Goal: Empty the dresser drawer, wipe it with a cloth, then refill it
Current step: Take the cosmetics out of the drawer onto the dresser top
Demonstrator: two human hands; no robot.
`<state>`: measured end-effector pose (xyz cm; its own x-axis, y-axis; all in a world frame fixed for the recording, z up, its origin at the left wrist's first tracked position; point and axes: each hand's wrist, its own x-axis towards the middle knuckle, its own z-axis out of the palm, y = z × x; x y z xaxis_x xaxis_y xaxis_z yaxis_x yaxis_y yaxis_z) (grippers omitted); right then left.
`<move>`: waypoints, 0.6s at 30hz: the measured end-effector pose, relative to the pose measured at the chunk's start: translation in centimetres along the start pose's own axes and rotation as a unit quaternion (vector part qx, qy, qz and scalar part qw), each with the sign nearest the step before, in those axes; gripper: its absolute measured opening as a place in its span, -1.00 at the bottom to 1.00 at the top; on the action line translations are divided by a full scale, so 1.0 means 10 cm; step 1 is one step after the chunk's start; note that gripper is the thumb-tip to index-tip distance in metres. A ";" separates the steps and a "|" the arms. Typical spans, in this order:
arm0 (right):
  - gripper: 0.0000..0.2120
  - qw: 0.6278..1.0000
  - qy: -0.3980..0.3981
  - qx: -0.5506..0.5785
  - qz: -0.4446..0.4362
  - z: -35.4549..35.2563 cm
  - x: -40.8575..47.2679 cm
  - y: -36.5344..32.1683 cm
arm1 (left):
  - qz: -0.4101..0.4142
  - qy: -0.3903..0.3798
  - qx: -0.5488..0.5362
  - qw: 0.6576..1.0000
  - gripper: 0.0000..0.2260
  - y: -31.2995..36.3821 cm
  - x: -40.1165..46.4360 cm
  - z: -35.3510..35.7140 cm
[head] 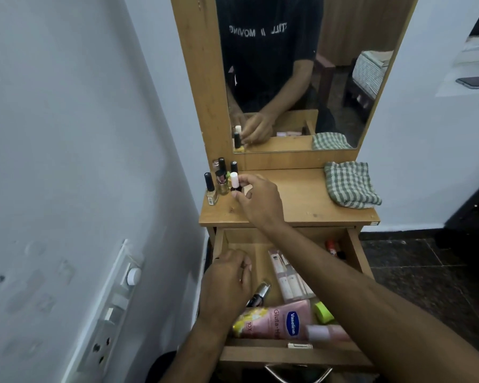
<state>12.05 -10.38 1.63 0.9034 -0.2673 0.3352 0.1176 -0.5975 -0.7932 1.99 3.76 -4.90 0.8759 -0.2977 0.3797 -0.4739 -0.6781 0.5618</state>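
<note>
1. a pale bluish-white wall (67, 120) fills the left half of the frame, scuffed and marked with faint smudges.
2. low on that wall, at the lower left, a white switch panel (114, 299) runs on a slant, with a round knob and socket holes.
3. a mirror (302, 73) in a light wood frame rises at the upper centre; its glass shows a wooden door and a woven white basket on a dark stand.
4. another white wall (426, 161) fills the right side, with a white ledge (470, 78) at the upper right bearing a dark flat object.
5. dark speckled floor tiles (426, 272) lie at the lower right.
6. the light is soft and even.
</note>
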 end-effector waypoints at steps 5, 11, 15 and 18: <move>-0.73 1.000 -0.011 -0.007 -0.003 0.11 0.01 0.01 | -0.015 -0.041 0.034 0.998 -0.85 0.06 0.00 -0.04; -0.68 1.000 -0.001 0.019 0.015 0.11 0.01 -0.02 | 0.008 -0.078 0.068 0.995 -0.92 0.09 0.00 -0.02; -0.45 0.997 -0.009 0.066 0.026 -0.08 -0.09 -0.06 | 0.026 -0.119 0.108 0.987 -0.91 0.12 0.02 0.00; -0.50 0.997 0.020 0.074 -0.014 -0.41 -0.41 0.04 | 0.028 -0.192 0.147 0.970 -0.78 0.13 0.03 0.03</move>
<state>6.73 -12.63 1.98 0.8819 -0.2846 0.3759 0.2047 -0.4871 -0.8490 1.65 2.61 -4.30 0.8449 -0.5303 0.0698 -0.5256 -0.7990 0.2920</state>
